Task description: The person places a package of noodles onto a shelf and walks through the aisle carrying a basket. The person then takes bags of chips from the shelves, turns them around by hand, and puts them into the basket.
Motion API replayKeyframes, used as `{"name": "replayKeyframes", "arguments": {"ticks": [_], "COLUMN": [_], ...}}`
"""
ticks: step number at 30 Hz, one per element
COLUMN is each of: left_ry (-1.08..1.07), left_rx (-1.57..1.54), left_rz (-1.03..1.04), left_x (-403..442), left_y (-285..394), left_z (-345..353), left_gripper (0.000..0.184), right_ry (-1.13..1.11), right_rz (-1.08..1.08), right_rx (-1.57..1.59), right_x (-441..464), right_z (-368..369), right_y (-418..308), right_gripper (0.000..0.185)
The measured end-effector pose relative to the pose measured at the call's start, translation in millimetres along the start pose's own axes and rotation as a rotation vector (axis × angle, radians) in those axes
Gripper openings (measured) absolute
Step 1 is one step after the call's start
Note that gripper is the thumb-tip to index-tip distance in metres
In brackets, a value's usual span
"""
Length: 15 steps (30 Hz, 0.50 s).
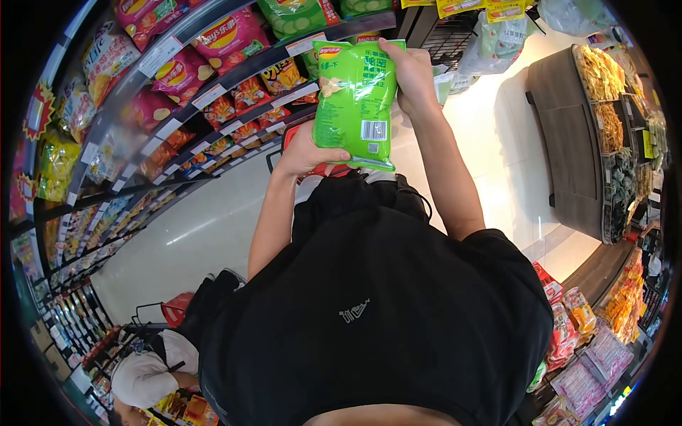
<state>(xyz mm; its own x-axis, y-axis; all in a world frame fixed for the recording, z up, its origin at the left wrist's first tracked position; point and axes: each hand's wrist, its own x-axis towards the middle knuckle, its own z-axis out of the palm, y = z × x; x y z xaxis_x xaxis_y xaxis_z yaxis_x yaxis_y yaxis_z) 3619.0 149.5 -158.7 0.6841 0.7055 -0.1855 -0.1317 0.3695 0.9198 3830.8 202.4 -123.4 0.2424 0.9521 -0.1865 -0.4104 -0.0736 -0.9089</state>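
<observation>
Squarely between both hands, the green snack bag (348, 99) is held up in front of the body, beside the shelf (359, 28) of packets. Its long axis runs almost straight away from the person, its far end leaning slightly right — logo end outward, barcode (374, 130) end toward the body, lettering upright to the wearer. The left hand (309, 151) clamps the near left corner, thumb across the printed face; the right hand (413, 74) grips the far right edge — thumb likewise on the face.
</observation>
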Motion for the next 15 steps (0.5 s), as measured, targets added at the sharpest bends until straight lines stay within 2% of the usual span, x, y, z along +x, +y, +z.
{"name": "replayKeyframes", "arguments": {"ticks": [4, 15], "left_ry": [-0.016, -0.101], "left_rx": [-0.059, -0.141], "left_rz": [0.080, 0.015], "left_x": [-0.8, -7.5], "left_y": [-9.2, -2.1], "left_z": [-6.1, -4.8], "left_gripper": [0.047, 0.047], "right_ry": [-0.026, -0.067], "right_rz": [-0.024, -0.031], "right_rx": [-0.043, -0.119], "right_x": [-1.8, -5.0], "right_z": [-0.8, -0.5], "right_y": [-3.9, -10.0], "right_gripper": [0.024, 0.023]}}
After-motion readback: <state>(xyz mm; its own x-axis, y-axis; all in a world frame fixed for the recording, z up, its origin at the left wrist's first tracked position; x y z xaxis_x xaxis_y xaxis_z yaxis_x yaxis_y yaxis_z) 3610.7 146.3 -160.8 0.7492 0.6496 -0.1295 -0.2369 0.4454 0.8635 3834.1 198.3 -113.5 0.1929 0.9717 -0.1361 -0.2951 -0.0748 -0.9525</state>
